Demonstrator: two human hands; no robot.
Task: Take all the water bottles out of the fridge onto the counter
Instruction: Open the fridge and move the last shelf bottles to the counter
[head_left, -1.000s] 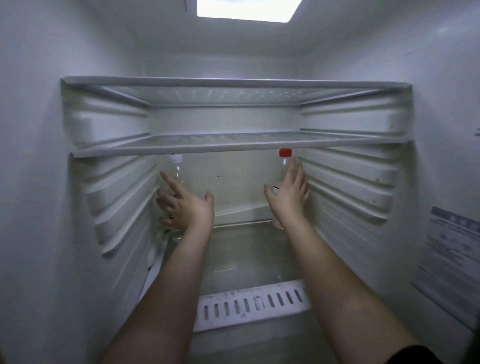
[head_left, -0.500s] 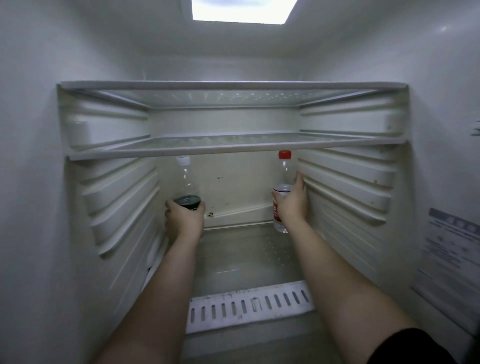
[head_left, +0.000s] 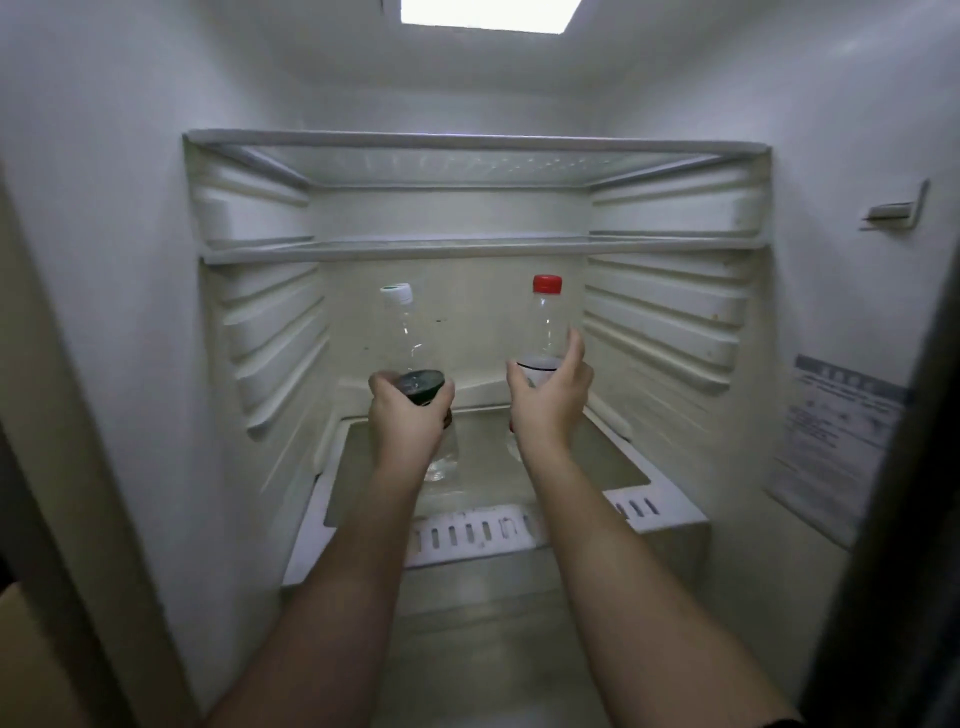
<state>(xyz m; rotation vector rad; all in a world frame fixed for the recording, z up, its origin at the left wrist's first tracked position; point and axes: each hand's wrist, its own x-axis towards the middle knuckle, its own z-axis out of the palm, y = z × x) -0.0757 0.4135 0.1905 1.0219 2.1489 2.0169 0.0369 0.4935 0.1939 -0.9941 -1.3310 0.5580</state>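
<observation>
I look into an open fridge. My left hand (head_left: 408, 415) is wrapped around a clear water bottle with a white cap (head_left: 402, 327) and a dark label. My right hand (head_left: 548, 397) grips a second clear bottle with a red cap (head_left: 545, 317) at its white label. Both bottles are upright and lifted off the fridge floor (head_left: 483, 467), in front of the back wall. The lower part of each bottle is partly hidden by my hands.
Two glass shelves, the upper one (head_left: 467, 156) and the lower one (head_left: 467, 247), span the fridge above the bottles and carry nothing. A white vented strip (head_left: 467, 535) edges the floor's front. Ribbed side walls stand left and right. A paper label (head_left: 831, 441) is on the right wall.
My hands reached to the two bottles at the back, closed on them, then pulled them up and toward me. The view has drawn back from the fridge.
</observation>
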